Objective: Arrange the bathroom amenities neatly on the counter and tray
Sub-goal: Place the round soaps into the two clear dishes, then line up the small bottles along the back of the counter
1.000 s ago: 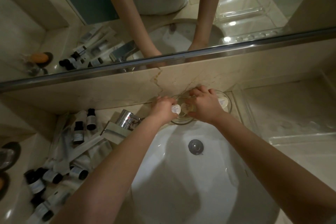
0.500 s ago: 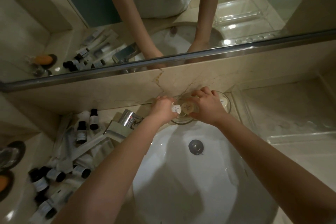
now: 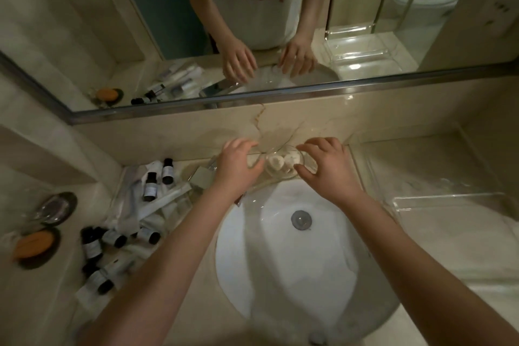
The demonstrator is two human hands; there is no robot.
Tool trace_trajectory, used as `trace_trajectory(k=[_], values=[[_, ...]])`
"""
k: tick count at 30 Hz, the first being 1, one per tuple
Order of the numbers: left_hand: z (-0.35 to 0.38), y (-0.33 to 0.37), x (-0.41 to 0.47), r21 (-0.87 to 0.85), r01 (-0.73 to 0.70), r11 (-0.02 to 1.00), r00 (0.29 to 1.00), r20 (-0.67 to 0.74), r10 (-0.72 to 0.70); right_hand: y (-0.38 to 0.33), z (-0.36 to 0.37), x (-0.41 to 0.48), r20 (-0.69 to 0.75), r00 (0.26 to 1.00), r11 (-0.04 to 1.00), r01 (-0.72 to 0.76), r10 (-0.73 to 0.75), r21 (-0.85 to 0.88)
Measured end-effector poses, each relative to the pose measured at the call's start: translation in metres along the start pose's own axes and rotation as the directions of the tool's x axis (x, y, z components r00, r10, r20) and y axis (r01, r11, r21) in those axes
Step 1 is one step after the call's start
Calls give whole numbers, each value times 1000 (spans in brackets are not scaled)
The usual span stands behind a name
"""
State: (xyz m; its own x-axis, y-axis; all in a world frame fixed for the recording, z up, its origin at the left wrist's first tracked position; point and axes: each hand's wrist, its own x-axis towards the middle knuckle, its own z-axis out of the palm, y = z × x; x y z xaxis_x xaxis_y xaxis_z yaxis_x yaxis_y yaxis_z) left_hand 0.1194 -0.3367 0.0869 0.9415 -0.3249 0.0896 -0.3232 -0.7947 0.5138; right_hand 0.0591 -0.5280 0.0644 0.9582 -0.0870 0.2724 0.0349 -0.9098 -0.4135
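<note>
A small clear glass dish stands on the counter behind the sink, with small round white amenities lying in it. My left hand is just left of the dish, fingers spread, holding nothing. My right hand is at the dish's right side, thumb and fingers apart around its rim, nothing held. Several small dark bottles and white sachets lie in a jumble on the counter at the left. A clear acrylic tray sits on the counter at the right.
The white sink with its drain lies under my forearms. The chrome faucet stands left of my left hand. An orange soap on a dark dish and a glass on a dark coaster are at the far left. The mirror runs behind.
Both hands have let go of the small white items, which now lie in the glass dish. The fingers have opened and drawn slightly apart. The camera has tilted up.
</note>
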Motion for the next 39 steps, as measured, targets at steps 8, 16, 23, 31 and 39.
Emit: trace_trajectory(k=[8, 16, 23, 31, 39], values=[[-27, -25, -83, -74, 63, 995, 994, -84, -69, -67, 6, -54, 59, 995, 995, 74, -78, 68], [-44, -119, -168, -62, 314, 947, 947, -46, -317, -145, 57, -93, 228, 945, 946, 164, -232, 281], [-68, -209, -220, -54, 584, 810, 812, 41, -582, -195, 119, -84, 578, 771, 961, 162, -266, 226], [-103, -285, -195, 13, 699, 715, 715, 1, -699, -257, 184, -30, 623, 765, 985, 90, -165, 151], [-106, -313, -156, 76, 607, 791, 794, -23, -608, -301, 244, -22, 659, 750, 998, 27, -57, 56]])
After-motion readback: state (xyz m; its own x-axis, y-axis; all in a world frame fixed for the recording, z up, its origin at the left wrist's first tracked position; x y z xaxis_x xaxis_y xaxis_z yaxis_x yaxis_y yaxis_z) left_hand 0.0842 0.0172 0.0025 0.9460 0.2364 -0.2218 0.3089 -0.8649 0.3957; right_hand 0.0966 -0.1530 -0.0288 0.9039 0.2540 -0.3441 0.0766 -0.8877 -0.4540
